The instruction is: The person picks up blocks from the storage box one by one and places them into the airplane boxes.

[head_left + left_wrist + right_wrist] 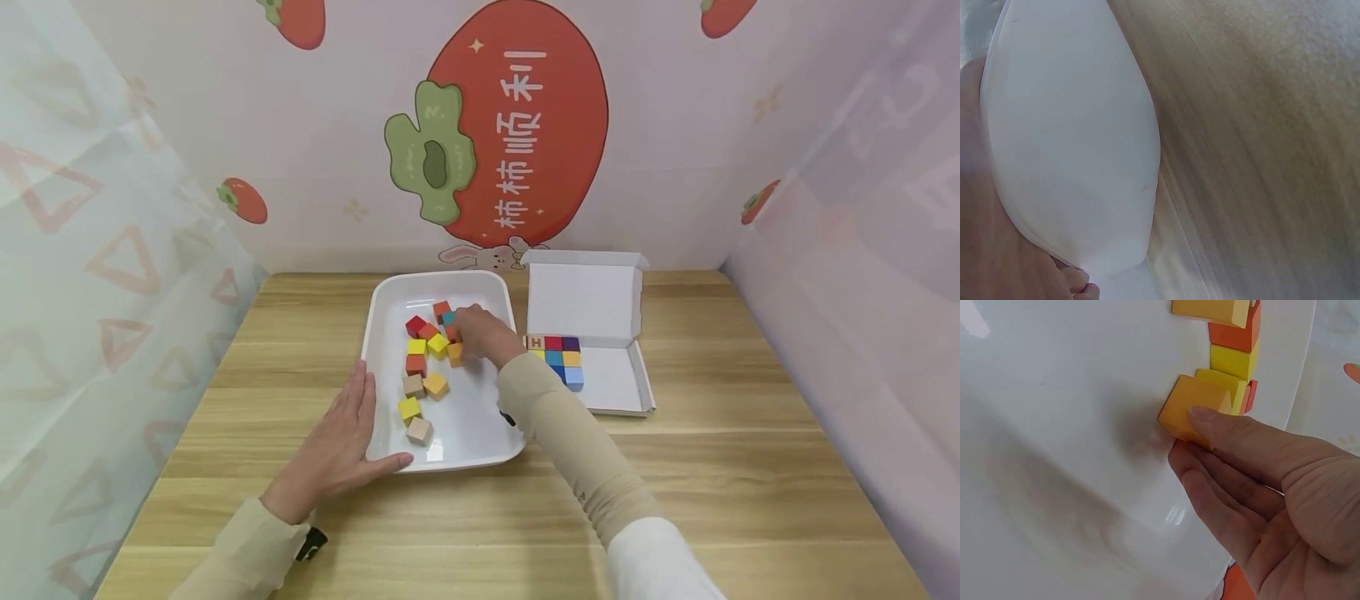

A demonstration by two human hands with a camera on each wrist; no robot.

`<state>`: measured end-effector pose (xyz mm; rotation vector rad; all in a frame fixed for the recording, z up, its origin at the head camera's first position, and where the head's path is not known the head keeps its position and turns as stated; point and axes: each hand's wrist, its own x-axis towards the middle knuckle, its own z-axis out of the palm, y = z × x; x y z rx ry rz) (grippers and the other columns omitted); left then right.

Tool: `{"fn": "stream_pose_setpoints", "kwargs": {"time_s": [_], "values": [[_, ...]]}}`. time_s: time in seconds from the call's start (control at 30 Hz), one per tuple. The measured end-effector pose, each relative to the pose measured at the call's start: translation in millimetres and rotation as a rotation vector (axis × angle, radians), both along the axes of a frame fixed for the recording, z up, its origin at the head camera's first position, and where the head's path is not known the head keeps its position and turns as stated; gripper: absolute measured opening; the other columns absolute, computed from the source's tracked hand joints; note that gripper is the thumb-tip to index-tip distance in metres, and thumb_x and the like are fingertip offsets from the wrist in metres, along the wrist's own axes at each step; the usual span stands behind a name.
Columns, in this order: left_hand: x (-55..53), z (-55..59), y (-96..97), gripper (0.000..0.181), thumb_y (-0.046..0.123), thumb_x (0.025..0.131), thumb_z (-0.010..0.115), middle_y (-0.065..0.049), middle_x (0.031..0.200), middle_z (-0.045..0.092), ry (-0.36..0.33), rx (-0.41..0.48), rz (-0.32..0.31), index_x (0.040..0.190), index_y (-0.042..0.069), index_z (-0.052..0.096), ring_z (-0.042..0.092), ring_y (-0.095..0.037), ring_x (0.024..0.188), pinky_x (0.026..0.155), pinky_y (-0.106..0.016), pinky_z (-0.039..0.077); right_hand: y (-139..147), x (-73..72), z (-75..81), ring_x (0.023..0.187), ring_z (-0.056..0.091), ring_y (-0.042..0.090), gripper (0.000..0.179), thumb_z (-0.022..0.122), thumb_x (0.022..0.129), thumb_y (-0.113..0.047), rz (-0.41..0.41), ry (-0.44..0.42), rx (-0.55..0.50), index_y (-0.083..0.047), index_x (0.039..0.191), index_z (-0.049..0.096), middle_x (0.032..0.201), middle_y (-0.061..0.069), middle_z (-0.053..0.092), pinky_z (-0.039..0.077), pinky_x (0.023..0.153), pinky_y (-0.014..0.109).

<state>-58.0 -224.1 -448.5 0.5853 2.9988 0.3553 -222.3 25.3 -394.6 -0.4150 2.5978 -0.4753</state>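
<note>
A white tray [468, 425] holds several small cubes in red, orange, yellow and bare wood. My right hand [486, 335] reaches over its right side. Between thumb and fingertips it pinches a light-orange cube [1194, 406], beside a yellow cube [1225, 386] in the right wrist view. My left hand [337, 437] rests at the tray's near left corner, fingers straight along the left rim and thumb along the near rim. In the left wrist view the left hand [997, 237] lies against the tray's outer wall [1079, 137].
An opened white box [611, 379] stands right of the tray, its lid [581, 300] raised at the back. Rows of coloured cubes [555, 358] fill its left part, partly hidden by my right arm. The wooden table [720, 467] meets printed cloth walls behind and at both sides.
</note>
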Motion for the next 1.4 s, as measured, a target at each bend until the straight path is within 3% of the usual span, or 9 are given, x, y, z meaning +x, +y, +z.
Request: {"fn": "stream_pose_setpoints", "kwargs": {"time_s": [0.17, 0.37, 0.53, 0.7, 0.9, 1.1, 1.4], "values": [[1.4, -0.5, -0.6, 0.128, 0.081, 0.086, 0.061, -0.026, 0.177, 0.002, 0.009, 0.007, -0.003, 0.165, -0.009, 0.014, 0.01, -0.045, 0.165, 0.13, -0.06, 0.026, 1.5, 1.6, 6.5, 0.111, 0.057, 0.026, 0.038, 0.087, 0.088, -0.013, -0.005, 0.038, 0.0, -0.008, 0.121, 0.071, 0.113, 0.007, 0.063, 0.058, 0.103, 0.041], [2.6, 0.0, -1.8, 0.128, 0.081, 0.086, 0.06, -0.027, 0.177, 0.004, 0.015, 0.003, 0.006, 0.165, -0.009, 0.015, 0.012, -0.046, 0.164, 0.129, -0.061, 0.027, 14.5, 4.9, 33.8, 0.108, 0.058, 0.024, 0.033, 0.088, 0.087, -0.016, -0.005, 0.086, -0.036, -0.01, 0.116, 0.073, 0.11, 0.005, 0.065, 0.061, 0.099, 0.039], [2.5, -0.7, -1.8, 0.128, 0.081, 0.086, 0.06, -0.026, 0.177, 0.003, 0.011, -0.005, 0.006, 0.165, -0.009, 0.014, 0.011, -0.045, 0.164, 0.129, -0.06, 0.027, 38.3, 12.9, 55.3, 0.101, 0.063, 0.025, 0.025, 0.087, 0.088, -0.016, -0.004, 0.086, -0.055, -0.01, 0.111, 0.078, 0.106, 0.005, 0.071, 0.062, 0.09, 0.036], [2.2, -1.2, -1.6, 0.127, 0.08, 0.087, 0.06, -0.026, 0.177, 0.003, 0.014, -0.012, 0.006, 0.165, -0.009, 0.014, 0.011, -0.045, 0.164, 0.13, -0.06, 0.027, 73.6, 25.5, 63.6, 0.094, 0.067, 0.025, 0.027, 0.089, 0.086, -0.018, -0.006, 0.136, -0.063, -0.011, 0.111, 0.08, 0.102, 0.006, 0.074, 0.064, 0.083, 0.033], [1.9, -0.9, -1.5, 0.127, 0.08, 0.087, 0.06, -0.027, 0.177, 0.003, 0.021, -0.017, -0.002, 0.165, -0.01, 0.014, 0.012, -0.045, 0.164, 0.13, -0.059, 0.028, 122.5, 43.5, 65.2, 0.084, 0.067, 0.024, 0.018, 0.088, 0.087, -0.016, 0.021, 0.173, -0.058, -0.01, 0.103, 0.082, 0.095, 0.006, 0.075, 0.063, 0.077, 0.031], [2.2, -0.1, -0.4, 0.128, 0.08, 0.086, 0.061, -0.026, 0.177, 0.003, 0.02, -0.014, 0.001, 0.165, -0.009, 0.014, 0.012, -0.045, 0.164, 0.129, -0.06, 0.028, 162.2, 65.0, 61.6, 0.086, 0.067, 0.023, 0.018, 0.087, 0.087, -0.011, 0.009, 0.198, -0.055, -0.006, 0.103, 0.08, 0.097, 0.008, 0.077, 0.065, 0.083, 0.036], [2.4, 0.2, 1.1, 0.128, 0.08, 0.087, 0.061, -0.027, 0.177, 0.002, 0.019, -0.002, -0.003, 0.165, -0.009, 0.013, 0.011, -0.045, 0.164, 0.13, -0.06, 0.027, 192.4, 89.2, 35.1, 0.088, 0.066, 0.02, 0.021, 0.086, 0.087, -0.01, -0.003, 0.144, -0.08, -0.006, 0.106, 0.079, 0.099, 0.007, 0.075, 0.064, 0.087, 0.038]]}}
